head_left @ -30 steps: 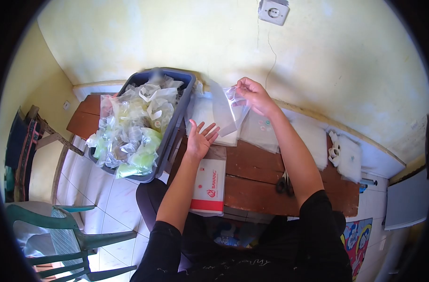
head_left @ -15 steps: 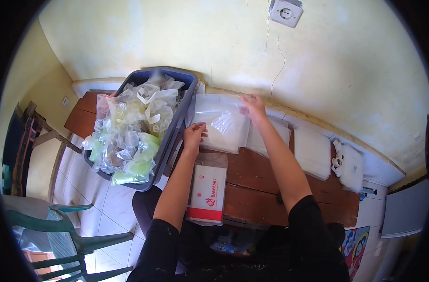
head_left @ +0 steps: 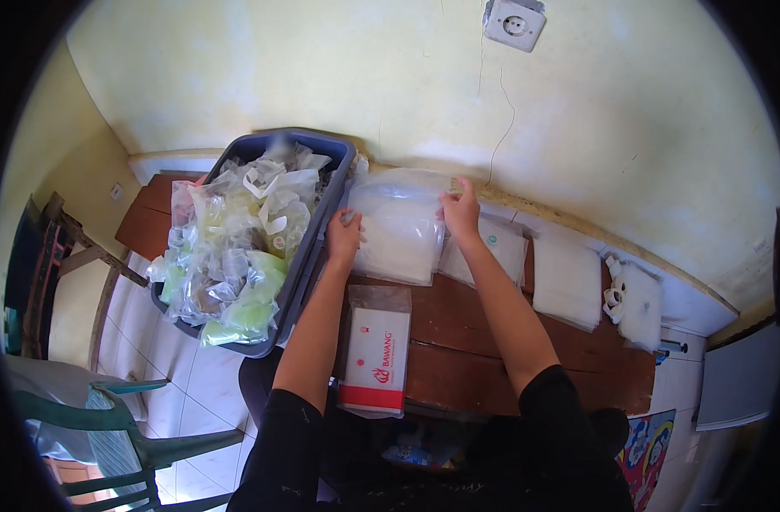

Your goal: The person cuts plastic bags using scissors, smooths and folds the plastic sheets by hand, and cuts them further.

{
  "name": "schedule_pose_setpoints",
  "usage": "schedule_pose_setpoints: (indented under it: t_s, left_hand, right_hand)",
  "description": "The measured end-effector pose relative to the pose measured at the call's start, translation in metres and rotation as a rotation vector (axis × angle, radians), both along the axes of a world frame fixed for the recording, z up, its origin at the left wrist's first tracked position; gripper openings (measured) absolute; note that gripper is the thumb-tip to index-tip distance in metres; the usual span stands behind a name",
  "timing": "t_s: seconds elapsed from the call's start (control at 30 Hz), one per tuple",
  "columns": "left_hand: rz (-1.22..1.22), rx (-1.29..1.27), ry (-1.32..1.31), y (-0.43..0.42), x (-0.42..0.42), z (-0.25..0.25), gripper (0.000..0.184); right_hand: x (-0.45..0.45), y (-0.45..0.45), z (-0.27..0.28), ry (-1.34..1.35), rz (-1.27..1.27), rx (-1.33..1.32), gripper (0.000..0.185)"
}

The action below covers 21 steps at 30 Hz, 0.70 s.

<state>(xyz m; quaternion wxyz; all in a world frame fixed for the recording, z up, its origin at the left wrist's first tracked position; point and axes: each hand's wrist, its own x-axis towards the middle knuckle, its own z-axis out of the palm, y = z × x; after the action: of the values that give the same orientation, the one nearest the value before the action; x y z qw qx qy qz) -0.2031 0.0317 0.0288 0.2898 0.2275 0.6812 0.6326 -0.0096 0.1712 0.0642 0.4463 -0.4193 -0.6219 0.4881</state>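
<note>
A clear plastic bag or sheet [head_left: 398,213] lies over a stack of plastic at the back of the brown wooden bench [head_left: 458,375], its far edge slightly curved. At its left edge is my left hand [head_left: 344,235], fingers bent and closed on the film. My right hand [head_left: 461,209] is at its right edge, with the index finger raised and the thumb and other fingers against the film. Nearer to me lies a packet with red "BAWANG" print [head_left: 375,354]. Another clear bag stack [head_left: 488,252] sits just right of my right hand.
A dark bin [head_left: 321,213] full of crumpled plastic bags [head_left: 227,247] stands on the left. Farther right on the bench are more clear stacks [head_left: 567,282] [head_left: 639,307] and white rolls [head_left: 613,299]. A green chair [head_left: 142,435] stands at the lower left.
The clear sheet, earlier raised in my right hand, has come down onto the stack. My left hand has moved to its left edge and closed; my right hand has moved lower.
</note>
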Motion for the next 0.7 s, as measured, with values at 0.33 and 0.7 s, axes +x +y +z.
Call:
schedule_pose_setpoints:
  t_s: [0.33, 0.7]
  left_hand:
    - [0.025, -0.259, 0.705, -0.01, 0.011, -0.021, 0.043]
    - [-0.068, -0.234, 0.999, -0.015, -0.003, -0.04, 0.04]
  right_hand:
    - [0.004, -0.019, -0.081, -0.262, -0.024, 0.083, 0.056]
    - [0.009, -0.063, -0.047, -0.6, -0.008, 0.474, 0.051]
